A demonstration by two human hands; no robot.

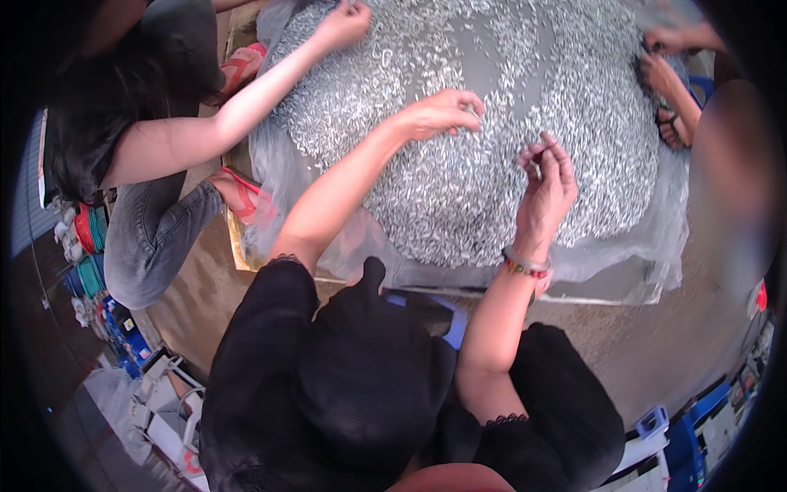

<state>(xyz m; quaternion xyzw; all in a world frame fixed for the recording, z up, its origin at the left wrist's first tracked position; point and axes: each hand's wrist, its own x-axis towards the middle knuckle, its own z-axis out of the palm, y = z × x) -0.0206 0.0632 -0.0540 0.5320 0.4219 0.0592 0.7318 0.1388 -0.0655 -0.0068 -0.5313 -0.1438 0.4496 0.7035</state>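
A wide layer of small silvery pieces [443,205] lies on a clear plastic sheet [672,213] over a low desk [607,289], heaped toward the near side and reaching almost to the far rim of the view. The left hand [447,113] is above the middle of the layer, fingers bent downward, with a gap between index and thumb; whether they hold a piece I cannot tell. Just beyond it, a grey strip [479,70] scraped nearly clean gives that hand some room. The right hand [548,193] is raised over the near right part, fingers curled upward and a little apart; their grip is too blurred to judge. Its bracelet [525,262] is near the desk's front edge, where a band of sheet separates the pieces from the border. The front right corner shows grey and uncovered by pieces. Both forearms cross the front edge, well apart. Along the left side, a co-worker's hand [343,26] is over the far part; at the right edge, another person's hands [660,70] crowd the layer's border.
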